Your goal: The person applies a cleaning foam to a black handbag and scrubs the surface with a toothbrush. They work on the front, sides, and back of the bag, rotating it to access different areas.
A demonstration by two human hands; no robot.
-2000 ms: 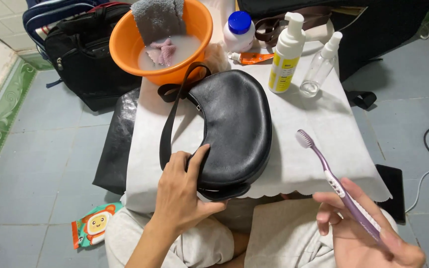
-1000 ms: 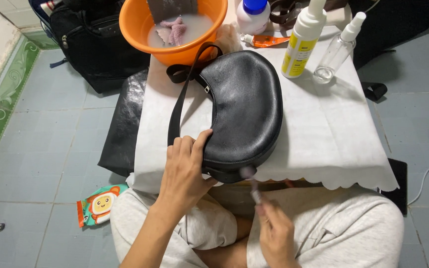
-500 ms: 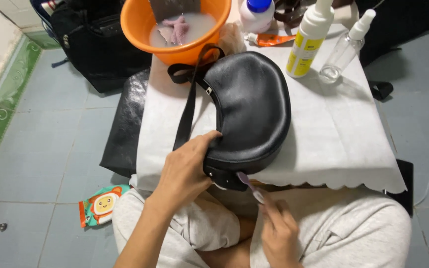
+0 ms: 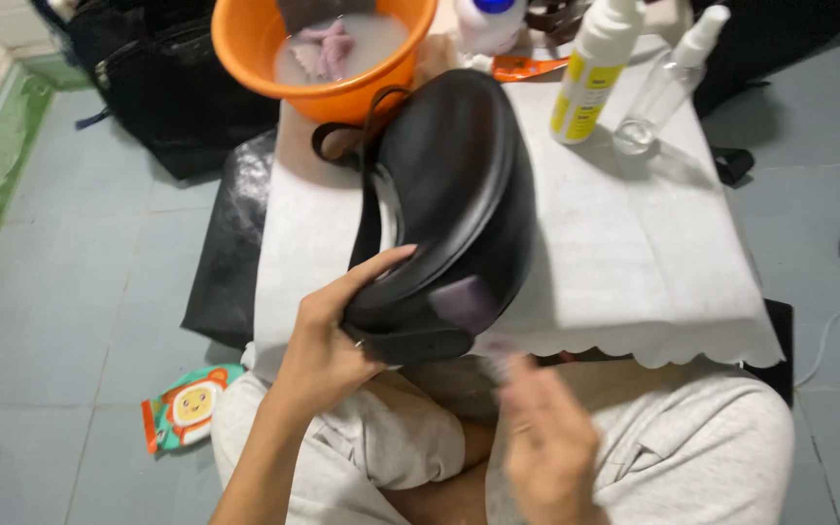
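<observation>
Left grip (image 4: 328,340): clamped on the near end of the bag (image 4: 454,194), thumb over the upper face, fingers curled under the lower edge. Bag tipped up on its edge, near end raised off the tabletop (image 4: 634,253), far end resting close to the basin (image 4: 328,68).

Right grip (image 4: 546,442): closed around a brush (image 4: 464,303), handle mostly hidden and motion-blurred; exact finger placement cannot be told. Purple bristle head in contact with, or just at, the lower near face of the bag, beside the left thumb.

Key relation: bag directly ahead of both hands, long axis running away from the body toward the basin. Left hand nearer, already on the bag; right hand just below and to the right of the near end, with the brush bridging the gap.

Strap (image 4: 367,209): lying along the left side of the bag, looped near the basin.

Further out:
- Orange basin at the far left corner, cloudy water and a cloth inside.
- White pump bottle (image 4: 590,78) with yellow label, far right, upright.
- Clear spray bottle (image 4: 663,83) just beside it.
- Small colourful packet (image 4: 187,408) on the floor to the left.
- Dark luggage (image 4: 162,87) on the floor beyond the basin.
</observation>
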